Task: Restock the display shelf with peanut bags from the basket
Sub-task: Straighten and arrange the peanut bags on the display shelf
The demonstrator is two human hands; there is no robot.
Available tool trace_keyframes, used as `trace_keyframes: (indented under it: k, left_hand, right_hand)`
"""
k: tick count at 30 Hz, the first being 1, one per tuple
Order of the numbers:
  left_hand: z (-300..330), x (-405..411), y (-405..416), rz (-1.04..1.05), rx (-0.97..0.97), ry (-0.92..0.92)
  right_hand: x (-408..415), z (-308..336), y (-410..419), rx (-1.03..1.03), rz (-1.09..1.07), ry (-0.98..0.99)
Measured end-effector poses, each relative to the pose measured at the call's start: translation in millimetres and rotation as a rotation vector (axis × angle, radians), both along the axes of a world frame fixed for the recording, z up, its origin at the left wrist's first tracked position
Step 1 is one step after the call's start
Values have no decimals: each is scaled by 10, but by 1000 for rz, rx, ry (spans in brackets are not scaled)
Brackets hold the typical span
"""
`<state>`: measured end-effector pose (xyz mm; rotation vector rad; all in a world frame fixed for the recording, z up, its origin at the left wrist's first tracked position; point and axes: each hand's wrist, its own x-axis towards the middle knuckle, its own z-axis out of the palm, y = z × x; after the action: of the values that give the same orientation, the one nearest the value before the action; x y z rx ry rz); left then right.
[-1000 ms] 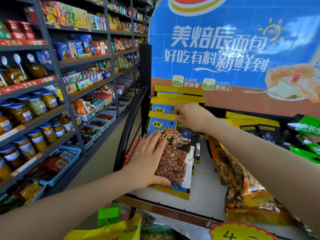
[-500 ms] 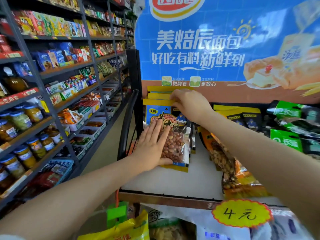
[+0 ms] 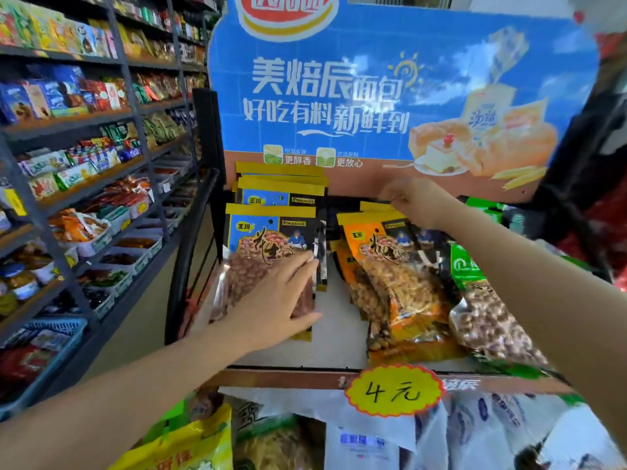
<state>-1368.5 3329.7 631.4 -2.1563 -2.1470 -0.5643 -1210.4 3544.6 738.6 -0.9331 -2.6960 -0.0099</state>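
Shop aisle shelving is running down the left side, its trays and a blue basket point(image 3: 51, 337) holding packaged snacks, while a cardboard display shelf point(image 3: 339, 337) is standing ahead with a blue bread poster point(image 3: 390, 89) rising behind it. Nearest, below the shelf's front edge, loose snack packets are lying jumbled, and a yellow price tag point(image 3: 393, 390) is hanging from that edge. On the shelf's left front part, the left hand point(image 3: 274, 307) is lying flat, fingers spread and not clenched, pressing on the front blue peanut bag point(image 3: 268, 235), which is leaning back against more blue bags stacked toward the rear left corner. Orange peanut bags point(image 3: 397, 276) are slumping in the middle, touching green bags point(image 3: 475, 300) toward the right edge. Farthest back, the right hand point(image 3: 414, 201) is pinching the top edge of a rear orange bag point(image 3: 373, 206) near the poster's base.
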Motion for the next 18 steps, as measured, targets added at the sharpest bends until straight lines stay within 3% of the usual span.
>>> trace_keyframes:
  k: [4,11,14,18]
  left_hand:
    - [50,448,270,104,-47,-294]
    - [-4,593,854,484,22,-955]
    - [5,597,903,494,27,-928]
    - [92,619,964,441,129,-631]
  right_hand:
    - [-2,-68,200,-77,107,-201]
    - [124,53,409,-202,374,-269]
    - [302,187,541,-144,391,-309]
    - [402,215,631,-93,387,-330]
